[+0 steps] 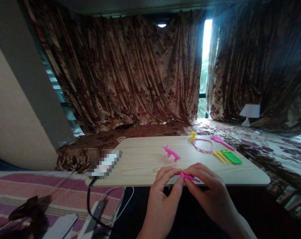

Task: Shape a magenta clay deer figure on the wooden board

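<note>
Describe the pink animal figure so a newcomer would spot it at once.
On the wooden table, look just beyond the left hand and right hand. The pink animal figure has a long body, thin legs and two prongs on its head. Those set it apart from the tapered pink piece in the hands and the pink ring to its right.

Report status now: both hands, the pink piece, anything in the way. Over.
Left hand and right hand: both pinching pink piece. Pink animal figure on table, beyond them. Nothing seen blocking hands.
</note>
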`<action>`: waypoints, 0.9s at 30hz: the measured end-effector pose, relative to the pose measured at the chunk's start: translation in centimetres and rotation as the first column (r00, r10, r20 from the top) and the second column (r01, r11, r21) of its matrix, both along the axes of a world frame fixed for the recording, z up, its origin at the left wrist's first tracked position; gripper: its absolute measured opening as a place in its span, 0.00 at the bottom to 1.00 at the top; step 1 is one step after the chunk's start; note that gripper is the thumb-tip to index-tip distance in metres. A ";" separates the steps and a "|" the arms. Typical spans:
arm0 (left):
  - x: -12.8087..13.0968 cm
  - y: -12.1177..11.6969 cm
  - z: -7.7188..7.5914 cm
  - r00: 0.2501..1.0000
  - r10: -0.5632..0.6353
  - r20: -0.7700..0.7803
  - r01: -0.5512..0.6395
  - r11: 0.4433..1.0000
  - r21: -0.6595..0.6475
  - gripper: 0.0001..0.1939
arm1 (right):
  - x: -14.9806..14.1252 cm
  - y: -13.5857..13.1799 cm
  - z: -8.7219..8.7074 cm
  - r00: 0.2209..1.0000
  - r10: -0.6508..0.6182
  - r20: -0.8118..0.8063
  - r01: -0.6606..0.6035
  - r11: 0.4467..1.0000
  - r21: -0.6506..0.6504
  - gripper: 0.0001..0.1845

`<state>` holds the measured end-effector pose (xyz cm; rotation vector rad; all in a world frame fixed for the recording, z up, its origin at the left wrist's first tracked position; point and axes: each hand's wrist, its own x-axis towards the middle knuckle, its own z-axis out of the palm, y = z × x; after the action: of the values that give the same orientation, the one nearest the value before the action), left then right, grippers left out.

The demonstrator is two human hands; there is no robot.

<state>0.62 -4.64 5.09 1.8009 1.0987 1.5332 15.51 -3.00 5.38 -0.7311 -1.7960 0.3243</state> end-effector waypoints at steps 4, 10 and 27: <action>-0.1 0.3 0.1 0.998 -0.043 0.047 0.044 0.999 -0.014 0.07 | 0.0 -0.1 0.0 0.999 0.011 0.031 -0.011 1.000 -0.001 0.08; -0.2 0.2 0.2 0.998 -0.044 0.050 0.044 0.999 -0.008 0.06 | 0.3 -0.1 0.2 0.999 0.053 0.009 -0.053 0.999 0.007 0.13; -0.5 0.1 0.6 0.997 -0.072 0.001 0.072 0.997 -0.021 0.08 | 0.5 -0.3 0.7 0.999 0.053 0.008 -0.053 0.998 0.046 0.12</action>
<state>0.17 -4.54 5.72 1.8065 1.0350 1.4745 16.02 -3.30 6.09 -0.6535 -1.8259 0.3147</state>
